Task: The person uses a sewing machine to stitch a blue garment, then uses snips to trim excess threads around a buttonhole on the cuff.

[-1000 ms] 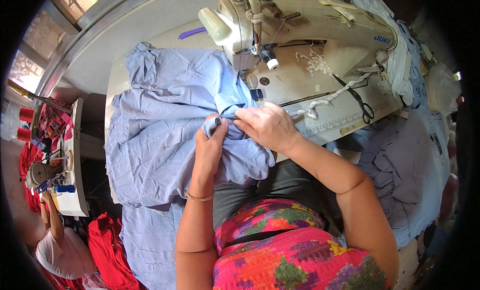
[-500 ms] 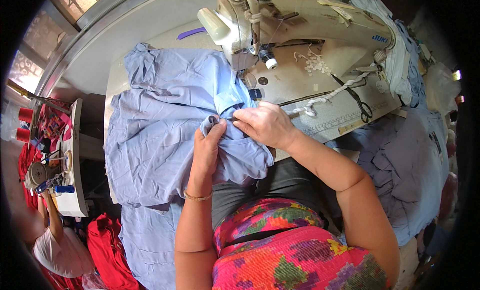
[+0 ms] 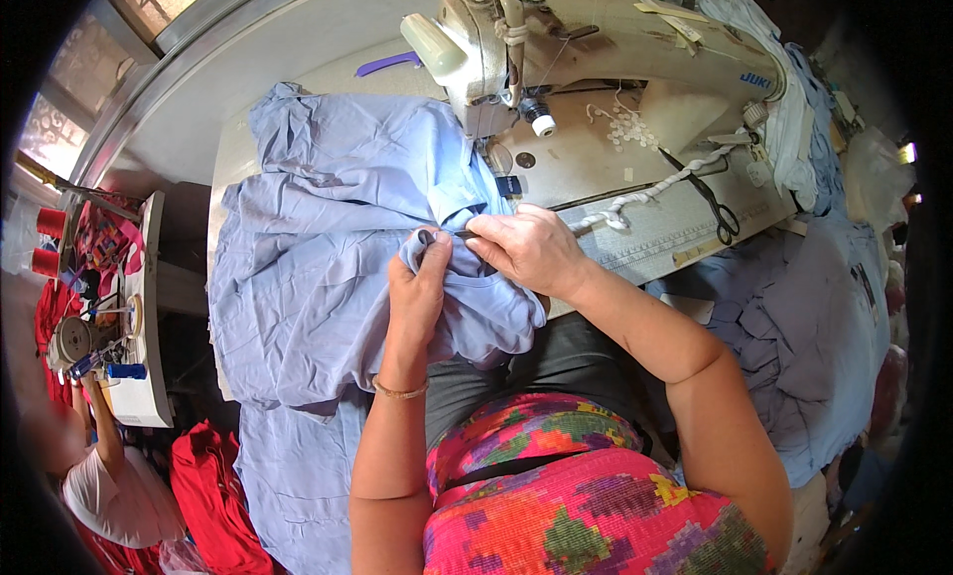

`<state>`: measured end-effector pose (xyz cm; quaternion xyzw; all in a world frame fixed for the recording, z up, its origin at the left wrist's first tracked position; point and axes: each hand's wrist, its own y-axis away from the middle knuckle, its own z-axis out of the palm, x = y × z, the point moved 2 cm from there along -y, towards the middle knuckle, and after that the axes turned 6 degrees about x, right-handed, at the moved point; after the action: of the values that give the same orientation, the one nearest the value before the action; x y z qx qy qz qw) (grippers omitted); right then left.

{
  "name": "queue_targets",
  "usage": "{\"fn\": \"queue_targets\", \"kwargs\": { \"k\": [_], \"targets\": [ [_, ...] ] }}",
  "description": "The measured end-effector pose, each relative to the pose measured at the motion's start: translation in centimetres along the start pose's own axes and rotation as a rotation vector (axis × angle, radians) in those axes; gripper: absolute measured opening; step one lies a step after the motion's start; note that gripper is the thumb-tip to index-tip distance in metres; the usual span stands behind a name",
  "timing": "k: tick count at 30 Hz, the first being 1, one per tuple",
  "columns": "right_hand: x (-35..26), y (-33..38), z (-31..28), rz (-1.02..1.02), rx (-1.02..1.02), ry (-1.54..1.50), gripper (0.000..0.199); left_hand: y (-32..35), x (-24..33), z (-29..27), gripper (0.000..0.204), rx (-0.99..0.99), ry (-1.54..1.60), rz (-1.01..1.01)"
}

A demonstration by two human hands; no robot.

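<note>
A light blue garment [image 3: 308, 237] lies bunched over the sewing table, and part of it hangs off the front edge. My left hand [image 3: 418, 289] is closed on a folded edge of it, the thumb on top. Just to the right, my right hand [image 3: 529, 247] is closed in a pinch close to the same fold. A small dark, thin tool shows at its fingertips against the cloth; its exact kind is hidden. Beyond the hands stands a sewing machine [image 3: 635, 49], its needle area next to the garment's far edge.
Black scissors [image 3: 713, 203] and a twisted white cord [image 3: 635, 203] lie on the table at right, near small white buttons [image 3: 632, 131]. A purple curved tool [image 3: 387, 63] lies behind. More blue garments [image 3: 784, 317] are heaped at right. Another person [image 3: 119, 491] works at far left.
Both hands stay almost in place at the fold, with only slight finger movement. The whole view has shifted a little.
</note>
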<state>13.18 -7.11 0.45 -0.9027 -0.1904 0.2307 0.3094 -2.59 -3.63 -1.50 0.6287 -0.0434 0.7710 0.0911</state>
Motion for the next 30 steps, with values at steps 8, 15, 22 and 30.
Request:
{"fn": "queue_targets", "kwargs": {
  "k": [8, 15, 22, 30],
  "targets": [
    [-0.03, -0.04, -0.13, 0.136, -0.086, -0.091, 0.015, -0.10, 0.26, -0.22, 0.016, -0.060, 0.042, -0.061],
    [-0.50, -0.07, -0.29, -0.042, 0.036, 0.083, 0.015, -0.08, 0.30, -0.07, 0.016, -0.072, 0.020, -0.085],
    [0.06, 0.02, 0.26, -0.079, 0.067, 0.035, 0.014, 0.05, 0.88, 0.18, 0.018, -0.085, -0.002, -0.095],
    [-0.21, 0.14, 0.36, -0.110, 0.049, 0.147, 0.012, -0.14, 0.49, 0.02, 0.018, -0.069, -0.020, -0.097]
  ]
}}
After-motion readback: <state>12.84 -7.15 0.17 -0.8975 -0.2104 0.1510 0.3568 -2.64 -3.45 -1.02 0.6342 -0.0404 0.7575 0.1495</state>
